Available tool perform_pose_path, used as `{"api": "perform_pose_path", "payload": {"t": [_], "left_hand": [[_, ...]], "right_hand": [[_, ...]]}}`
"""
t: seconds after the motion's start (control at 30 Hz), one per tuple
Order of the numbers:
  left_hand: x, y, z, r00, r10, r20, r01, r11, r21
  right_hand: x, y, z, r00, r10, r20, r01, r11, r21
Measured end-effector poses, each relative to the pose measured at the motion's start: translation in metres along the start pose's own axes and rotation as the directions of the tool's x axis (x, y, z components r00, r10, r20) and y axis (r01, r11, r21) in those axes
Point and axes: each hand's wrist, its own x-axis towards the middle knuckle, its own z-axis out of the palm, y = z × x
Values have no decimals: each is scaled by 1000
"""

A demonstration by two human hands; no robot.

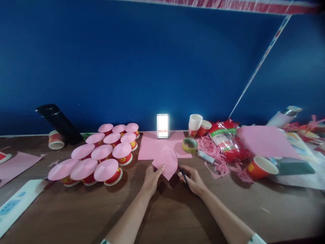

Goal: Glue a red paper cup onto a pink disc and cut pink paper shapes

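A square of pink paper [167,163] with a round outline on it is pinched in my left hand [153,177], the thumb lying on top. My right hand [192,179] grips a pair of dark scissors [183,175], whose blades meet the paper's right edge. Whether the blades are parted I cannot make out. Beyond the held piece, larger pink sheets [149,145] lie flat on the table. To the left stand several upside-down red paper cups [124,159], each topped with a pink paper disc [106,169].
A roll of tape [189,145], paper cups [195,123], pink scraps [218,171] and a red plastic bag [225,140] lie to the right. An orange-red cup [261,168] rests tipped there. A black bottle [59,122] and white power strip [21,205] are at left.
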Motion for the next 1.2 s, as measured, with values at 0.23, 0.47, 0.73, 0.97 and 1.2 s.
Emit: {"api": "perform_pose_path", "payload": {"t": [0.23,0.47,0.73,0.97,1.2], "left_hand": [[1,1,0,1000,-4,-1,4,999,-35],[0,1,0,1000,-13,-1,13,999,-38],[2,-6,-4,999,-35,-8,35,999,-6],[5,-10,-8,999,-23,-27,25,995,94],[4,-7,-3,994,108,-33,-103,986,128]], "right_hand": [[0,-1,1,1000,-10,-12,10,1000,-2],[0,-4,1,1000,0,-17,0,1000,0],[1,-4,2,1000,7,-30,-8,999,-43],[8,6,0,976,56,-210,-47,998,50],[11,1,1,968,55,-247,-14,987,162]]}}
